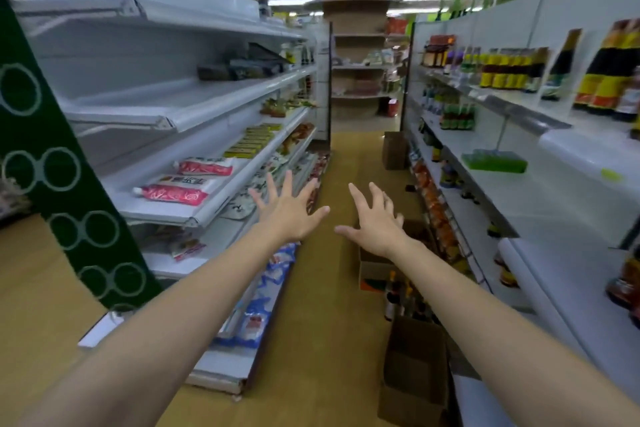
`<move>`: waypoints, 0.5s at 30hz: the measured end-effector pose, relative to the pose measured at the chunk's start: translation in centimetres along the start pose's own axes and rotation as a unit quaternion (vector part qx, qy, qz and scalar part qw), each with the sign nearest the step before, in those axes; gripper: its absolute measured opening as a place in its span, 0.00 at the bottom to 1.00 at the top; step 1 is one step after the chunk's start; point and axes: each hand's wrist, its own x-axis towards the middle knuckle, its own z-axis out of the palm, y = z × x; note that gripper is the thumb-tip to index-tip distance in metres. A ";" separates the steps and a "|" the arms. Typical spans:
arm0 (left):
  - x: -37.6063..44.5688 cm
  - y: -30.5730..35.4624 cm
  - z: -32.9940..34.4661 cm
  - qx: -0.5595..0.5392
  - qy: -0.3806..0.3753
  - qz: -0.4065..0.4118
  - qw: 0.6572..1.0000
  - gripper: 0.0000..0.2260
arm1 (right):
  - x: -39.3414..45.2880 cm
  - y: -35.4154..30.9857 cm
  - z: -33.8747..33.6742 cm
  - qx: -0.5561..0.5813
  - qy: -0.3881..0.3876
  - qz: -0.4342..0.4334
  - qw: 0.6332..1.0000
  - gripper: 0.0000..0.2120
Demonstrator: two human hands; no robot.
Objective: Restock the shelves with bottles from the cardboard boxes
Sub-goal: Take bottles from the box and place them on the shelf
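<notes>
Head view, shop aisle, stock as found. Left hand [289,210]: raised over the floor [325,305], fingers spread wide, holding nothing. Right hand [375,218]: likewise raised just beside it, fingers splayed, holding nothing. Cardboard boxes: one open box [372,269] on the floor at the right, partly hidden behind the right wrist; a second box [414,371] nearer, flaps up; a third box [394,151] far down the aisle, against the right shelving. Loose bottles [398,298]: a small cluster standing upright on the floor between the two near boxes, dark bodies with narrow necks; count uncertain because of blur. Right shelves [554,218]: upper tier carries rows of dark sauce bottles [509,69] with yellow labels; the middle and lower tiers nearby show wide bare stretches, the likely destination. Left shelves [194,121]: packets and pink pouches [173,194], no bottles seen close by. Handling judgement: the floor bottles look like glass and full, so probably heavy for their size, rigid, smooth and breakable if knocked together or dropped. Best taken round the body below the shoulder, one per hand, or by the neck with the base supported, and set down upright. Task appears barely started from here; nothing is in either hand.
</notes>
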 end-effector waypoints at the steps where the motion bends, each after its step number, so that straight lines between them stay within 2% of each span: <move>1: 1.0 -0.2 0.3 0.007 -0.004 -0.001 1.000 0.31 | 1.4 0.1 0.3 0.003 -0.007 -0.006 1.000 0.40; 7: 10.6 -2.0 2.3 -0.012 0.000 -0.021 1.000 0.33 | 11.3 0.4 1.7 0.011 -0.010 -0.020 1.000 0.39; 12: 20.6 -3.5 4.4 -0.018 0.040 -0.006 0.999 0.31 | 20.9 1.1 2.4 0.016 0.008 0.001 1.000 0.46; 15: 27.0 -4.5 5.0 -0.018 0.016 0.000 1.000 0.32 | 27.1 1.1 1.7 0.029 0.012 0.019 0.999 0.48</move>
